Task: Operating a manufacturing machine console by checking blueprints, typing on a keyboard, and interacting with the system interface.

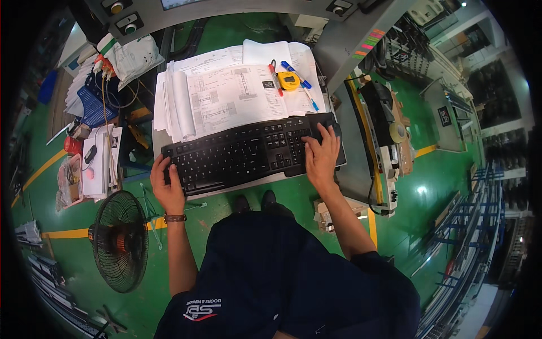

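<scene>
A black keyboard [243, 152] lies across the near edge of a small stand. My left hand [165, 183] grips the keyboard's left end, thumb on top; a watch sits on that wrist. My right hand [322, 158] rests flat with fingers spread on the keyboard's right end, fingertips on the number keys, next to a black mouse [332, 129]. Behind the keyboard lies a stack of printed drawings [226, 96]. On the papers sit a yellow tape measure [288, 81], a red pen [275, 79] and a blue pen [298, 74].
A black floor fan [120, 240] stands at my lower left on the green floor. Left of the stand are a blue basket [93, 104], papers and cables. A grey machine panel [226, 14] is ahead; a long rail with a tape roll [398, 133] runs on the right.
</scene>
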Action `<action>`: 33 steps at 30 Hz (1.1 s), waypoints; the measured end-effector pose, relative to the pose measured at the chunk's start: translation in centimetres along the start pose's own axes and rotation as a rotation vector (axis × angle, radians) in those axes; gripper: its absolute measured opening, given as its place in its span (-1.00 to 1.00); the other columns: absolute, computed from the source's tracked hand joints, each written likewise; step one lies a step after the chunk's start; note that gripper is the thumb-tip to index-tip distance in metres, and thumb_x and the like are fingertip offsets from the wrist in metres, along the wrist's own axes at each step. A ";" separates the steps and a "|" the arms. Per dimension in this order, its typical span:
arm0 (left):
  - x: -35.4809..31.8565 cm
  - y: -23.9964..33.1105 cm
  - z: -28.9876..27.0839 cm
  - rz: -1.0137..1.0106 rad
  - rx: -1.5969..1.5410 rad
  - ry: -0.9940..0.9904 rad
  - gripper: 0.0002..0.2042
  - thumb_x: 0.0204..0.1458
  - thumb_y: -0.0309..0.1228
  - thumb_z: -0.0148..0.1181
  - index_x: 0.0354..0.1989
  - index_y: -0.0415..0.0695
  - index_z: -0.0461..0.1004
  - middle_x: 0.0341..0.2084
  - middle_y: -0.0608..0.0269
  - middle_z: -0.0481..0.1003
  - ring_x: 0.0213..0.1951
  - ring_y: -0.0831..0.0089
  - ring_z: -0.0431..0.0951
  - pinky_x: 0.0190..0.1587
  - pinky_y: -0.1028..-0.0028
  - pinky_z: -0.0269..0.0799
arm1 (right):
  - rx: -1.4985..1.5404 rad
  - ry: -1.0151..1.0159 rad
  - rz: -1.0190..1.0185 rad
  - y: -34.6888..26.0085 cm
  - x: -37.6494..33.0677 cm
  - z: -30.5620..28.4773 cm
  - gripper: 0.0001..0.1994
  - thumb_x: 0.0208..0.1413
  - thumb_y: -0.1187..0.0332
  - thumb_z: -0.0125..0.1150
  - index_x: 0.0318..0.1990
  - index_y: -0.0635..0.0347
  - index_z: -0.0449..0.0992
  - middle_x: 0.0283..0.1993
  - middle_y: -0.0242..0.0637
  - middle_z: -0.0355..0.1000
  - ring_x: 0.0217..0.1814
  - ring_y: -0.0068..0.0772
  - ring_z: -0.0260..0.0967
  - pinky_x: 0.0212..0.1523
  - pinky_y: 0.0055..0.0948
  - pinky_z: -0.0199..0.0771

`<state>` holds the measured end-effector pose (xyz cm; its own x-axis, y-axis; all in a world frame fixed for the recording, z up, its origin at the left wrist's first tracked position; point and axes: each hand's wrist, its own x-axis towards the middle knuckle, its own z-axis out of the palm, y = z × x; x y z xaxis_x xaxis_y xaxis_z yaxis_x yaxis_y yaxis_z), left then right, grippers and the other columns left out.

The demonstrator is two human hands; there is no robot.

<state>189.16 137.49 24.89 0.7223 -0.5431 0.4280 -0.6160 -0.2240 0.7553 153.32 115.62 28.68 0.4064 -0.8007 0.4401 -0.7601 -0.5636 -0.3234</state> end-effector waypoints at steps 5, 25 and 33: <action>0.1 0.1 0.1 -0.004 -0.008 0.007 -0.78 0.32 -0.45 0.26 0.08 -0.23 0.63 0.24 0.02 0.57 0.27 0.12 0.55 0.36 0.22 0.37 | 0.108 -0.013 -0.098 -0.5 -0.6 -0.9 -0.84 0.25 0.41 0.29 -0.07 0.05 0.71 0.48 -0.06 0.32 0.64 0.26 0.04 0.60 0.32 -0.10; 0.0 0.6 -0.1 0.034 0.000 0.057 -0.79 0.20 -0.48 0.32 -0.01 -0.20 0.64 0.16 0.00 0.59 0.19 -0.01 0.54 0.29 0.13 0.40 | 0.330 0.102 0.169 6.6 2.2 0.0 -0.36 0.09 0.43 0.40 0.36 0.24 0.39 0.47 0.04 0.25 0.50 0.21 0.25 0.46 -0.05 0.32; 0.0 1.0 -0.1 0.045 0.059 0.059 -0.80 0.21 -0.48 0.30 -0.01 -0.18 0.66 0.17 0.01 0.59 0.19 0.02 0.54 0.30 0.15 0.38 | 0.317 0.080 0.142 6.8 1.9 0.1 -0.43 0.14 0.40 0.38 0.32 0.25 0.43 0.48 0.09 0.25 0.48 0.22 0.28 0.44 -0.04 0.35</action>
<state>188.54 137.36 25.73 0.7096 -0.5056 0.4907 -0.6645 -0.2487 0.7047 148.98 110.24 27.28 0.2574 -0.8642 0.4322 -0.6061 -0.4928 -0.6243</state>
